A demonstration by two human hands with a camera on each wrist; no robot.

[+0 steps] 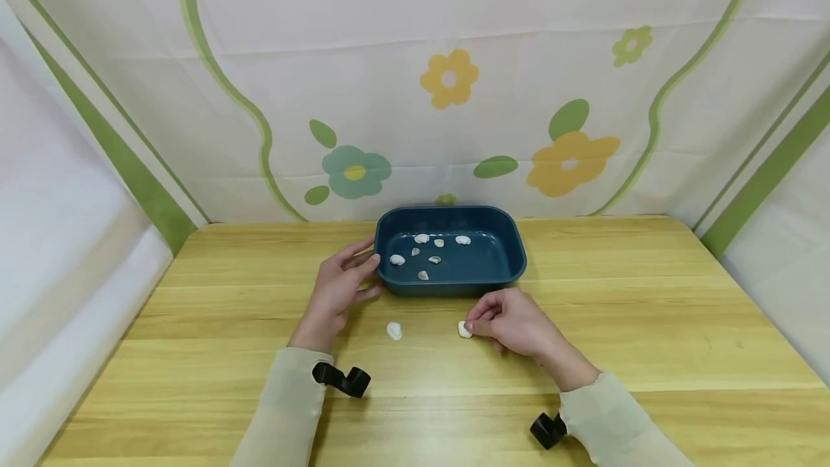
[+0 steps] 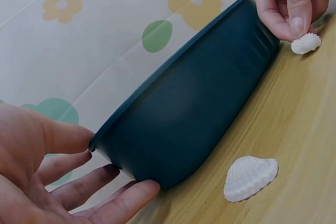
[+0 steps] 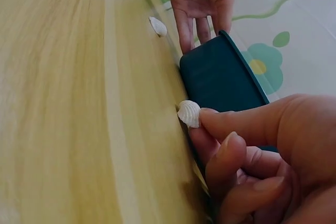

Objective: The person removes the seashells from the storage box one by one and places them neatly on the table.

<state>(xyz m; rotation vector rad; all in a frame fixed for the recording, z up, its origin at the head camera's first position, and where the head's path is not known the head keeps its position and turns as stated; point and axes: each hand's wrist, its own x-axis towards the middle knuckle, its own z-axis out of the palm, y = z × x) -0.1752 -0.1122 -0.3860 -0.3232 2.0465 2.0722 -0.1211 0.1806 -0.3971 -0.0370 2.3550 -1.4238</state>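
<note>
A dark blue rectangular basin [image 1: 447,287] stands at the table's back, with several small seashells on its floor. My left hand [image 1: 340,287] rests against the basin's left end. In the left wrist view its thumb [image 2: 68,137] touches the rim, and the other fingers lie fairly straight along the outer wall. Between thumb and index finger my right hand [image 1: 515,323] pinches a white ribbed seashell [image 3: 189,114], just in front of the basin and close to the tabletop. Another white seashell [image 1: 394,331] lies on the wood between the hands, touched by neither.
The light wooden table [image 1: 648,323] carries the basin. A white cloth [image 1: 389,13] with printed flowers hangs right behind it, and cloth also hangs at both sides. Black wrist cameras [image 1: 353,382] sit on both sleeves.
</note>
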